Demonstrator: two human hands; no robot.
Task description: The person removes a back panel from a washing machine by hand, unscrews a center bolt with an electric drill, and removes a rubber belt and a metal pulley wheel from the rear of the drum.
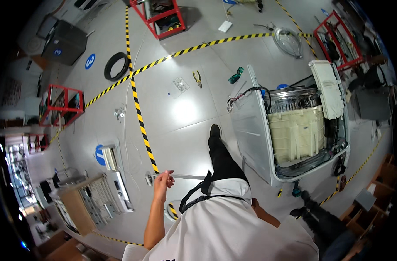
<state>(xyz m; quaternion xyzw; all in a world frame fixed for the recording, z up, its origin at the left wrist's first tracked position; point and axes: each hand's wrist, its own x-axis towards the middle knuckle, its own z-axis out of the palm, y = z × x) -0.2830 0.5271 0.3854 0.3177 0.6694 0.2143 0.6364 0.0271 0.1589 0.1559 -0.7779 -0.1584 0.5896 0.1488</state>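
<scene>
My left hand [164,180] is raised at my left side, its fingers curled together. A long grey metal bar [187,176] with a round end piece [149,178] runs past the fingers toward my waist. Whether the fingers grip the bar or it lies behind them is hard to make out. My right forearm [266,215] hangs beside my right hip; the shirt and leg hide most of that hand. Ahead to the right is an opened washing machine [250,126] with a cream plastic tub [296,135] and a metal drum [292,99] exposed.
Pliers [197,79], a bag of small parts [179,85], a green tool [236,75] and a black rubber ring [117,66] lie on the floor. Red carts [62,104] stand around. A dismantled housing [91,202] is at left; a person's legs [316,215] show at right.
</scene>
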